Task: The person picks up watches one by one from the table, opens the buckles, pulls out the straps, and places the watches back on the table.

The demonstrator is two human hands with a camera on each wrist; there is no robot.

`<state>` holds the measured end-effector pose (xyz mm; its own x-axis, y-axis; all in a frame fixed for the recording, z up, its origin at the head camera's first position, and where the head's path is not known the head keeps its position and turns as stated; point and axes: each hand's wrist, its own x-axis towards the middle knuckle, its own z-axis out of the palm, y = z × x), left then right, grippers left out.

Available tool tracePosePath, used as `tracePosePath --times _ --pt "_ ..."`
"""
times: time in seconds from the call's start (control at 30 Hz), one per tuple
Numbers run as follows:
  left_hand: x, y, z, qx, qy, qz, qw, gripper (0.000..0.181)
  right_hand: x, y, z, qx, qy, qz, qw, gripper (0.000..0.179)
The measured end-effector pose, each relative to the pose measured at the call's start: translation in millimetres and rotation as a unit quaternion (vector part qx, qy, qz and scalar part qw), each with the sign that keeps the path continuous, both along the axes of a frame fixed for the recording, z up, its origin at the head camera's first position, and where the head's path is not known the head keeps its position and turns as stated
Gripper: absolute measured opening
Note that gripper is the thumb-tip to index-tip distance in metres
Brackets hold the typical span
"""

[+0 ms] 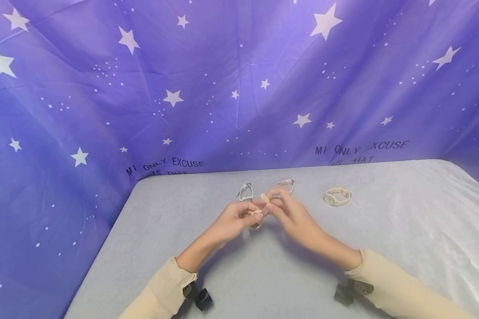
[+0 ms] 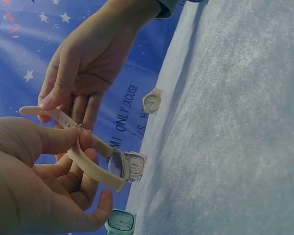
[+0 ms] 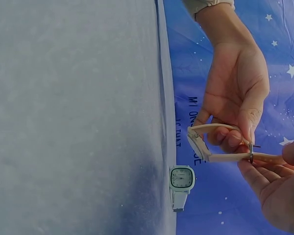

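Between both hands is a wristwatch with a pale beige strap (image 2: pixel 99 175), its round case (image 2: pixel 116 164) hanging below the fingers. My left hand (image 1: pixel 231 220) pinches the strap at the metal buckle (image 3: pixel 251 152) between thumb and fingers. With thumb and index finger, my right hand (image 1: pixel 297 218) grips the free end of the strap, which has punched holes. That end runs through the buckle, and the strap forms a loop with the case. The thin buckle prong sticks out beside the strap in the right wrist view. The watch is held above the table.
On the grey cloth-covered table (image 1: pixel 383 248), a mint-green watch (image 1: pixel 245 192) and a pink watch (image 1: pixel 290 182) stand just beyond the hands. A cream watch (image 1: pixel 337 196) lies farther right. A purple star-print curtain (image 1: pixel 239 119) hangs behind the table's back edge.
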<state>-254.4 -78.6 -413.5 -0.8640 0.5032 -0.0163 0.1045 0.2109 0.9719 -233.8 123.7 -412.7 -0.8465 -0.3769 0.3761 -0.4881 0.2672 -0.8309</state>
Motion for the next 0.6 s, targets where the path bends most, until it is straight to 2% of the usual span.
tracePosePath --times 0.3,0.43,0.6 --pt "-2.4 -3.8 2.3 0.011 0.003 -0.002 0.9999 0.020 -3.2 2.3 3.3 -0.083 -0.077 0.027 0.9932 0.021" --pt "-3.9 -5.9 3.0 0.008 -0.001 -0.001 1.0000 0.022 -5.4 1.9 1.8 -0.118 -0.083 0.048 0.9884 0.019" --pt "-5.7 -7.4 3.1 -0.003 0.006 0.004 1.0000 0.022 -7.3 1.8 0.8 -0.130 -0.088 0.054 0.9862 0.018"
